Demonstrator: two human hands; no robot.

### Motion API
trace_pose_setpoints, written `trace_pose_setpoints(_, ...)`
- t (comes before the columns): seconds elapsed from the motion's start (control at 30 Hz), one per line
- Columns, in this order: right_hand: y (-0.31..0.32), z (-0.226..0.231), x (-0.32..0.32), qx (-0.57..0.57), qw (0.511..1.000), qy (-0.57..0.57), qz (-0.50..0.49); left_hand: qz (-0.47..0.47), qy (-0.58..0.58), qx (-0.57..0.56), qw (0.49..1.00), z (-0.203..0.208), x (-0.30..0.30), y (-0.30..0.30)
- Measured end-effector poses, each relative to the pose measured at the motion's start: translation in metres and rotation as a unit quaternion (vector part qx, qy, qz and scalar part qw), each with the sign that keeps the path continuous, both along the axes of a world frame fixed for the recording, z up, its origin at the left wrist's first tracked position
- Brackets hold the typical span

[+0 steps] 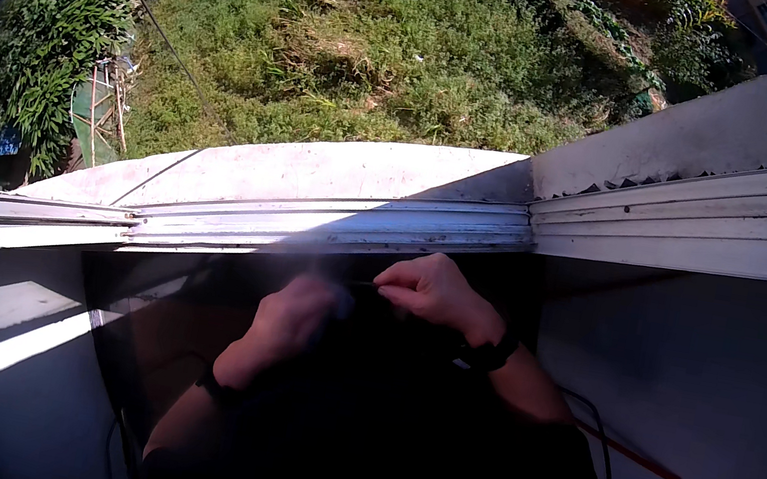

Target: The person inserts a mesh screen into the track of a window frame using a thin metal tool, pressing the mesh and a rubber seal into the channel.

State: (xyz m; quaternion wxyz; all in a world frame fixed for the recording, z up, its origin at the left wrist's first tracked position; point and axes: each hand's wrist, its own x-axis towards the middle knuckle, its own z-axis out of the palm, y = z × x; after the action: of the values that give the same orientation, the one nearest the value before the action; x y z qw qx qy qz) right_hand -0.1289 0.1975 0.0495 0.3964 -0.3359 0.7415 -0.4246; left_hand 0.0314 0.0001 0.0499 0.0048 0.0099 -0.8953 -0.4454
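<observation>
One thin piece [362, 284] juts from the right hand [435, 294], pinched between fingers, perhaps for steadiness; beside them, the left hand [298, 312] blurs, its grip impossible to tell.

Smooth, ridged window frame [696, 223], metal or plastic, runs grimy along a matt, stained masonry ledge [315, 162]. The interior wall [714, 386] looks smooth and matt, the cloth garment [390, 444] dull. The material of the thin item [363, 284] by the right hand [431, 290] is unclear.
</observation>
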Motion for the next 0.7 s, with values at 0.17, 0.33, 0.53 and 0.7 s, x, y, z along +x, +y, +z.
trace_pose_setpoints(0.17,0.052,0.015,-0.002,0.014,0.979,0.164,-0.125,0.091,-0.046,0.157,0.982,0.014,0.002,0.002)
trace_pose_setpoints(0.33,0.082,0.015,0.021,0.03,0.981,-0.05,-0.185,0.064,-0.039,0.184,0.98,0.034,-0.022,0.012)
trace_pose_setpoints(0.53,0.053,-0.047,0.058,-0.082,0.957,-0.17,-0.218,-0.016,-0.08,0.251,0.965,0.068,-0.036,0.032)
trace_pose_setpoints(0.7,0.05,-0.052,0.06,-0.157,0.928,-0.144,-0.307,0.06,-0.036,0.379,0.923,0.077,-0.042,0.036)
